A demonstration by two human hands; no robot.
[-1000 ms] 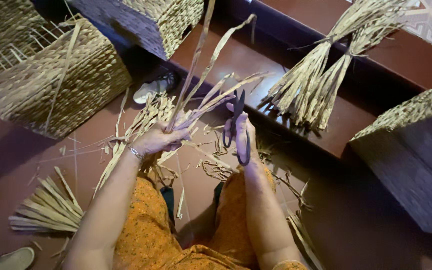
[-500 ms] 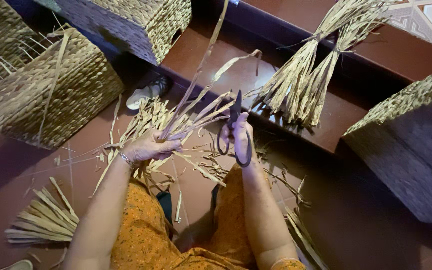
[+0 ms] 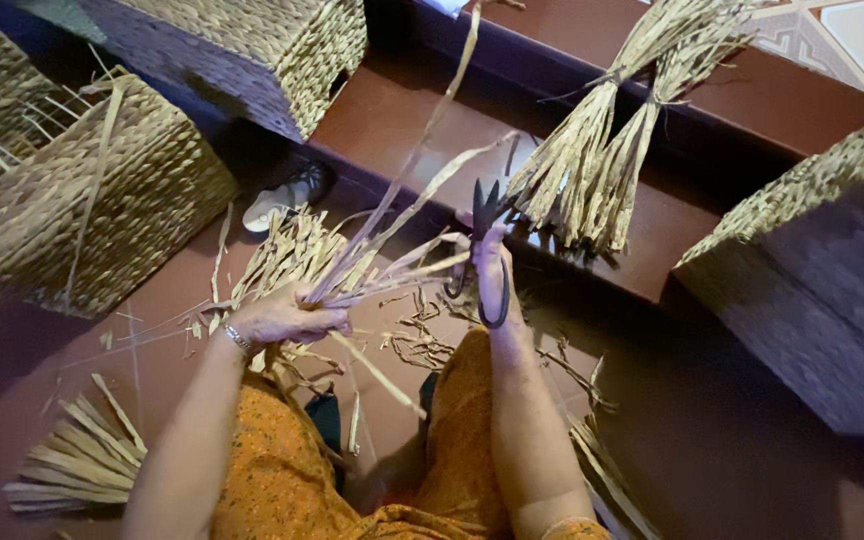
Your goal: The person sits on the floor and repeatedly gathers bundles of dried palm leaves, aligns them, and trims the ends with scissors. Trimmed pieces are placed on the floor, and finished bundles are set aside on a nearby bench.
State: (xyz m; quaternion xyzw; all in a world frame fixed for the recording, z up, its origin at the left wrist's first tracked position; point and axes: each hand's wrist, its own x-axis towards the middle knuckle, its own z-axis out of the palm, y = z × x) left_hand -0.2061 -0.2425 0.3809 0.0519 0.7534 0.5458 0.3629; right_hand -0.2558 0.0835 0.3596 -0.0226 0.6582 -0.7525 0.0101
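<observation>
Nearest me, my orange clothes (image 3: 282, 470) cover my knees, and a cut bundle (image 3: 72, 465) of straw lies on the floor (image 3: 742, 470) by my left side. My left hand (image 3: 287, 318) is clenched round a fan of dry strips (image 3: 392, 255), their long ends rising up and away from me. My right hand (image 3: 494, 280) has its grip through the loops of the dark scissors (image 3: 482, 235), blades pointing upward just beside the strips; I cannot tell whether the blades are parted. Clippings (image 3: 422, 340) litter the floor between my hands. I judge this the trimming step: the strips are gathered and held, the scissors brought close but not yet across them. The next cut calls for steadying the fan and setting the blades square over the uneven ends. Farther off, a woven basket (image 3: 82, 210) sits to my left with a sandal (image 3: 287, 195) past it, a tied sheaf (image 3: 602, 170) rests on the step (image 3: 412, 130), and a dark basket (image 3: 812, 300) stands to my right
</observation>
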